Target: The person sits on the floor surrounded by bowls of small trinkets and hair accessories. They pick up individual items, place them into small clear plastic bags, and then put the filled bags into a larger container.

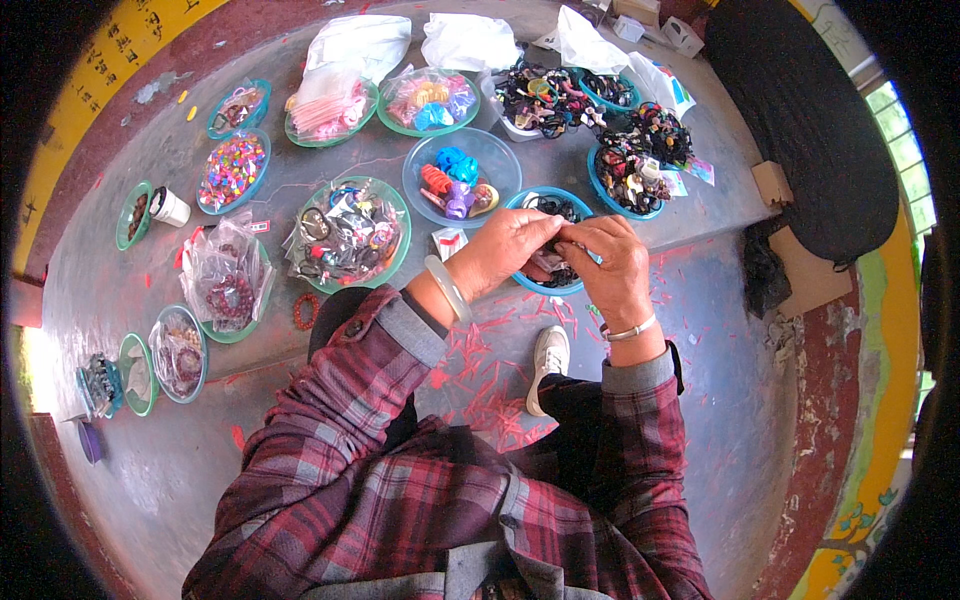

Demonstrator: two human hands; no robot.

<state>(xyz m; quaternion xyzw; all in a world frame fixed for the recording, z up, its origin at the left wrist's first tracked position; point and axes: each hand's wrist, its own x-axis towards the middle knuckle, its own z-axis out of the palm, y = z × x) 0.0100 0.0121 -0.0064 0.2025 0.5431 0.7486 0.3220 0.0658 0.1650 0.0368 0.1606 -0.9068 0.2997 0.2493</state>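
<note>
My left hand (502, 246) and my right hand (612, 262) meet fingertip to fingertip, both pinched closed. Whatever lies between the fingertips is too small to make out. Right below them is a blue-rimmed basin (583, 287) with dark, loop-like pieces (560, 207) in it, partly covered by my hands. A pale bangle circles my left wrist, a silver one my right. Just left of that basin lies a small white and red packet (449, 241).
Several basins surround my hands: one with bagged accessories (345, 235), one with colourful coils (460, 190), others with dark hair ties (630, 180) and bright beads (233, 170). White bags (470, 42) line the back. Red scraps (490, 370) litter the floor by my shoe (550, 358).
</note>
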